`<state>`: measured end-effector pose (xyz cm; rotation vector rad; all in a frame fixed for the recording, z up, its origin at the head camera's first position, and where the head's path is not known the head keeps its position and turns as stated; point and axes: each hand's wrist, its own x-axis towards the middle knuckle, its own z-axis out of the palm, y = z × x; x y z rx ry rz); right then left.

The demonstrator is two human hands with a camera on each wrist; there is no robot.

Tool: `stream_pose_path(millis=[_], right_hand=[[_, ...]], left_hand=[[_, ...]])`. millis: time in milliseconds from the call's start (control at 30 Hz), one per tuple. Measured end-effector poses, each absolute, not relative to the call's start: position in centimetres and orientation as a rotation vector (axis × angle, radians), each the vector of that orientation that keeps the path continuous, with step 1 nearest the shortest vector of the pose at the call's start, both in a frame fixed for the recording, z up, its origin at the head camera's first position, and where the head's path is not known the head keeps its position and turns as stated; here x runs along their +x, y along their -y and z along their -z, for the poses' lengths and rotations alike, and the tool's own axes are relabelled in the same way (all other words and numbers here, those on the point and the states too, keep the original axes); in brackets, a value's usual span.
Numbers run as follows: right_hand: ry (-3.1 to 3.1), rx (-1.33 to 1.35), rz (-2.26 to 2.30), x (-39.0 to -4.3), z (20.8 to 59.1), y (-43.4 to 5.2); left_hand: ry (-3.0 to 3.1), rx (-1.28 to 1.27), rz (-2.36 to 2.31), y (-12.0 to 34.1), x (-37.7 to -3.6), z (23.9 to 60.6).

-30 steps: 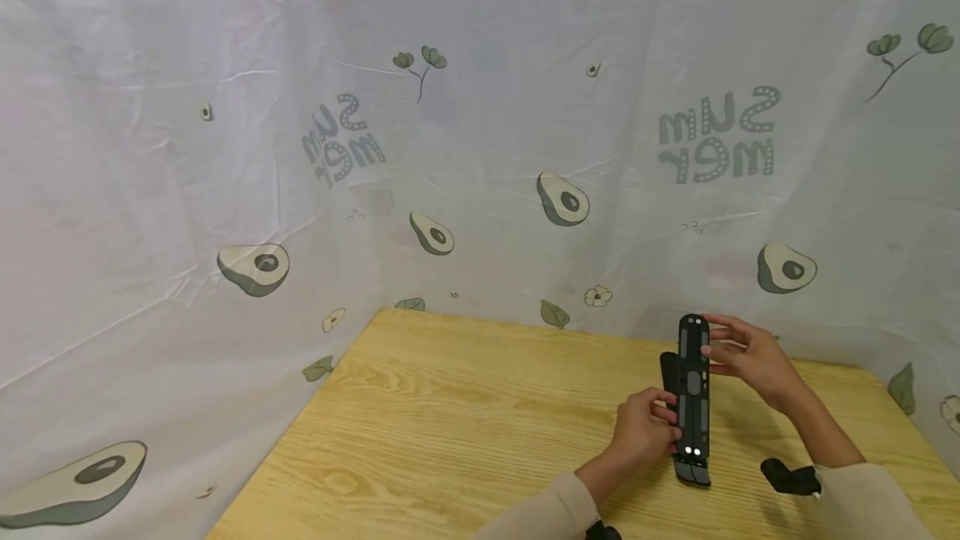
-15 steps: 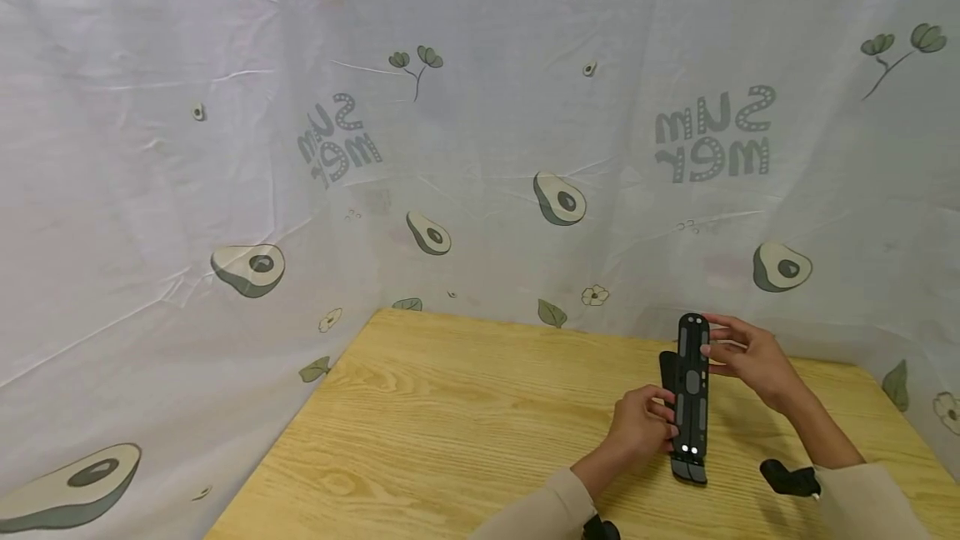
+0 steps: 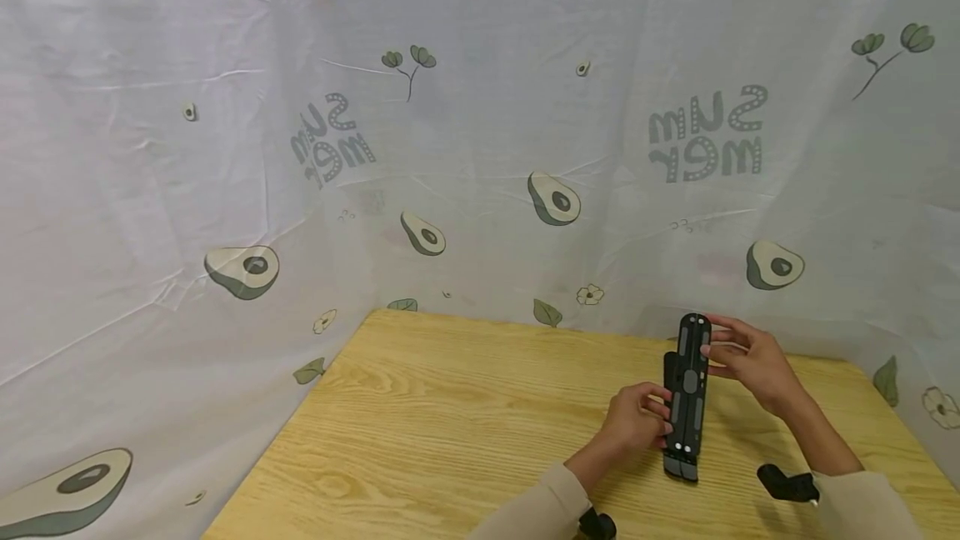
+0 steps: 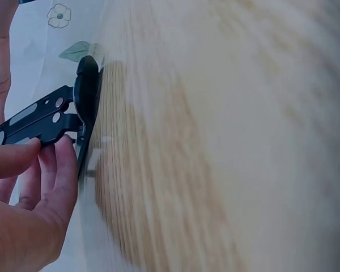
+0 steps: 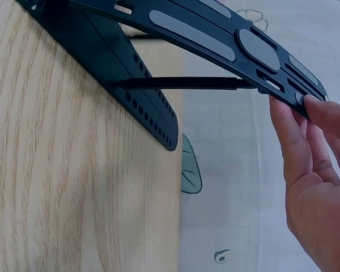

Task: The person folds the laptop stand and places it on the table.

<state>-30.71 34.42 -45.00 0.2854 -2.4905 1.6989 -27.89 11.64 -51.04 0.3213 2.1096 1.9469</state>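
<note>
Near the desk's (image 3: 450, 407) right edge our left hand (image 3: 636, 426) pinches the folding stand's (image 3: 686, 394) near end — right hand (image 3: 750, 357) grips its raised far tip.

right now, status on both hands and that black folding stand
Left hand grips the black stand low. Right hand pinches its raised top. Stand base on the wooden table. Nothing blocking.

I see bare table (image 3: 450, 415) open to the left of the black stand (image 3: 686, 394). A cloth backdrop (image 3: 480, 148) walls off the far edge. A small black object (image 3: 780, 482) blocks the near right.
</note>
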Motion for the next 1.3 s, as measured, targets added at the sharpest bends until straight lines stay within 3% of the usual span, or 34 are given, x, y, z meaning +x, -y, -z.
stream_pose_path(millis=[1300], right_hand=[[2.419,0.136,-1.663,-29.1,45.9,-34.1]], left_hand=[[-2.142,0.371,-1.833,-10.9,-29.8,51.2]])
